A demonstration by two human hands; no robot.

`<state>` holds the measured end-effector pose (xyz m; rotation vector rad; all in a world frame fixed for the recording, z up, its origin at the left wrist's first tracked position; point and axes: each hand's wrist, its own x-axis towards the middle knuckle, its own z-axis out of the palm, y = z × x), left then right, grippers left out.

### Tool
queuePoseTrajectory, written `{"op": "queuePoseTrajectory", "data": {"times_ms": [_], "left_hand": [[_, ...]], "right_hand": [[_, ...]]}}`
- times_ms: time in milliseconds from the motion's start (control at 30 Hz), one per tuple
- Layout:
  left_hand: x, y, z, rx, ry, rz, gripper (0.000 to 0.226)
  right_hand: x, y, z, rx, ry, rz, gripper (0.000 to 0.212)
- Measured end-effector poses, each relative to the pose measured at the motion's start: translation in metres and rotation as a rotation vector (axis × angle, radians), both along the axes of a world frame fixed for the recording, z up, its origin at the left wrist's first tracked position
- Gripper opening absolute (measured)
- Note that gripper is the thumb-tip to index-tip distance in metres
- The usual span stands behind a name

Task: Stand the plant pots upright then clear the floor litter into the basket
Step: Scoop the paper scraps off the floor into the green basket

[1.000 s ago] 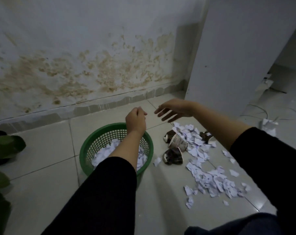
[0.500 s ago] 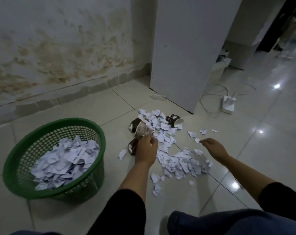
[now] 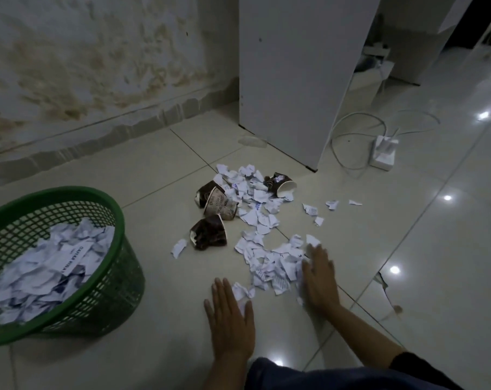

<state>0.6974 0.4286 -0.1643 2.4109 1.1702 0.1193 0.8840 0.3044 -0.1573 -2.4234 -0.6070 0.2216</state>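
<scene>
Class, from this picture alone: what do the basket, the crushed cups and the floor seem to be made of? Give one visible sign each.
Basket: likely moulded plastic, glossy green, with even lattice walls.
Cups: probably printed paper, brown outside and pale inside, creased and flattened.
Floor: seemingly glazed tile, pale and shiny, with grout lines and lamp reflections.

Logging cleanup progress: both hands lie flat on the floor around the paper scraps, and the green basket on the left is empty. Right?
Not quite. The head view shows the green basket already holds torn paper. The left hand and right hand do lie flat by the paper scraps.

1 basket (image 3: 120, 220), 4 crushed cups (image 3: 209, 236), 2 hands (image 3: 230, 319)
</scene>
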Motion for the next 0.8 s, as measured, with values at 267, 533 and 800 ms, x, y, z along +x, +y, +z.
{"op": "queuePoseTrajectory", "data": {"times_ms": [267, 533, 800], "left_hand": [[0.043, 0.011, 0.011, -0.078, 0.055, 0.037, 0.084], [0.054, 0.014, 0.019, -0.142, -0.209, -0.038, 0.087], [0.065, 0.038, 0.013, -0.228, -0.435, -0.034, 0.083]], "right_hand": [[-0.016, 0.033, 0.011, 0.459, 0.154, 0.143, 0.038], [0.064, 0.028, 0.025, 0.261, 0.036, -0.166, 0.040], [0.068, 0.061, 0.031, 0.240, -0.107, -0.159, 0.026]]}}
